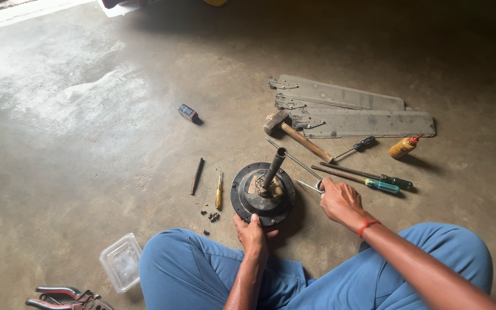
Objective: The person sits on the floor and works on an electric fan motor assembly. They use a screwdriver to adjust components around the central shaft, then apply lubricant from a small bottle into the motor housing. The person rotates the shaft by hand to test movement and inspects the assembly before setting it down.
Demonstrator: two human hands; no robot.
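A round black fan motor point(248, 198) with a grey pipe shaft point(274, 166) rising from its centre lies on the concrete floor in front of my crossed legs. My left hand point(252, 234) grips its near rim. My right hand point(338, 199) rests on the floor to the motor's right, fingers closed around a thin metal tool point(307, 186) whose tip points toward the motor.
Fan blades point(345, 109) lie stacked at the back right, with a hammer point(294, 135), several screwdrivers point(374, 178) and an orange bottle point(404, 147) nearby. A yellow screwdriver point(219, 190), small screws point(212, 216), a dark rod point(196, 175), a battery point(188, 112), a plastic container point(121, 262) and pliers point(58, 297) lie left.
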